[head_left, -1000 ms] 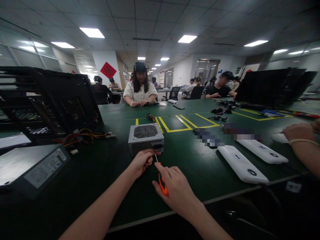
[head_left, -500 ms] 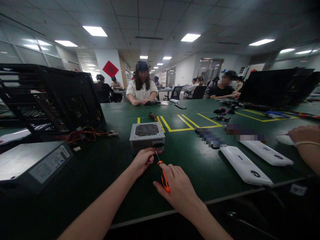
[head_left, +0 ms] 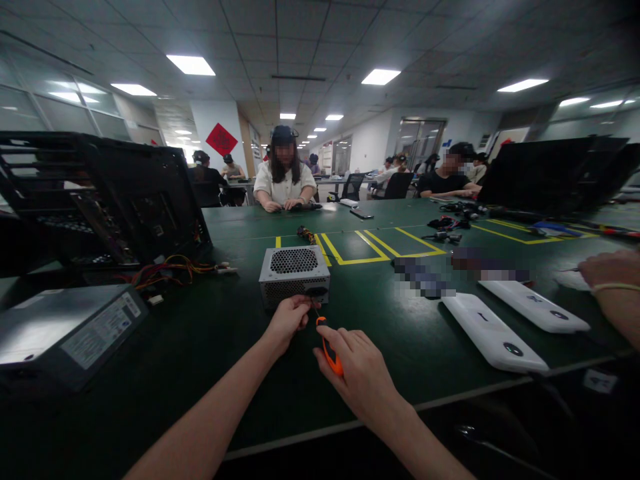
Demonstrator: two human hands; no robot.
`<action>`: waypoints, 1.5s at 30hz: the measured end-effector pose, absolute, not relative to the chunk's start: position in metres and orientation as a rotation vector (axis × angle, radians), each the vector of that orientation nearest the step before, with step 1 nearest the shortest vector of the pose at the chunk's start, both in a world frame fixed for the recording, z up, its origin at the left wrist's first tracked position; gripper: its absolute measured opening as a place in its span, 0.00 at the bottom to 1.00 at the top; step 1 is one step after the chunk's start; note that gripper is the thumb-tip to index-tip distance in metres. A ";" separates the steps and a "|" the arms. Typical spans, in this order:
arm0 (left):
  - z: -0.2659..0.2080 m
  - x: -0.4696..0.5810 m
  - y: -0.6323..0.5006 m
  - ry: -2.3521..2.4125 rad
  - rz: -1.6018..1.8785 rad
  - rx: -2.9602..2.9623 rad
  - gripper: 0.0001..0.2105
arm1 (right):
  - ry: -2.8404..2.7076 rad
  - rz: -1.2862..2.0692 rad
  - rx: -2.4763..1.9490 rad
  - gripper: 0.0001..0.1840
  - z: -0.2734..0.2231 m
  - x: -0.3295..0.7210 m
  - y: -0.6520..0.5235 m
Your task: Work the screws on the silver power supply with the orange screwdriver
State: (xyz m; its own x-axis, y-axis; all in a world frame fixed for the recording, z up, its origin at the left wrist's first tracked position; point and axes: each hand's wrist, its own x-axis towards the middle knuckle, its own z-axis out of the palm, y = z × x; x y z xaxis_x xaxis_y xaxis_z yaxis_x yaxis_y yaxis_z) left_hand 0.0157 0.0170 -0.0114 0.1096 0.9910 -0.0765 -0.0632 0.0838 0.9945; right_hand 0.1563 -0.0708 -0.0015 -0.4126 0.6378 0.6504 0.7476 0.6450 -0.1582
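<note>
A grey metal computer power supply sits on the green table in front of me, its perforated grille facing up and a dark socket on the side near my hands. My left hand is closed in a pinch at that near side, beside the screwdriver's tip; what it pinches is too small to make out. In my right hand is a screwdriver with an orange and black handle. Its thin shaft points up at the power supply, just below the socket. Whether the tip touches a screw is hidden by my left fingers.
To the left stand an open black computer case and a second power supply with coloured cables. White devices lie at the right, near a co-worker's hand. Another person sits across the table. Yellow tape marks its surface.
The screwdriver's handle and my right hand have shifted slightly to the right, and the right thumb has moved in closer to the handle. My left hand stays at the power supply.
</note>
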 end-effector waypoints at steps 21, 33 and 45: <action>-0.001 0.013 0.029 1.046 0.972 0.934 0.14 | -1.927 -0.185 -0.992 0.08 -0.008 0.158 -0.075; 0.004 0.014 0.024 0.865 0.979 0.714 0.10 | -1.935 -0.173 -0.992 0.07 0.001 0.161 -0.073; 0.000 0.015 0.022 0.858 1.003 0.729 0.10 | -1.982 -0.227 -0.999 0.08 -0.003 0.157 -0.068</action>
State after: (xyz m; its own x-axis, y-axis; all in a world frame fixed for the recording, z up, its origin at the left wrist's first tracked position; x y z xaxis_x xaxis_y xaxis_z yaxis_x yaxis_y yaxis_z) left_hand 0.0145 0.0222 0.0002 0.2818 0.9217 -0.2666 -0.4058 0.3662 0.8374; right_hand 0.1572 -0.0683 -0.0031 -0.2894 0.5615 0.7752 0.7222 0.6596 -0.2082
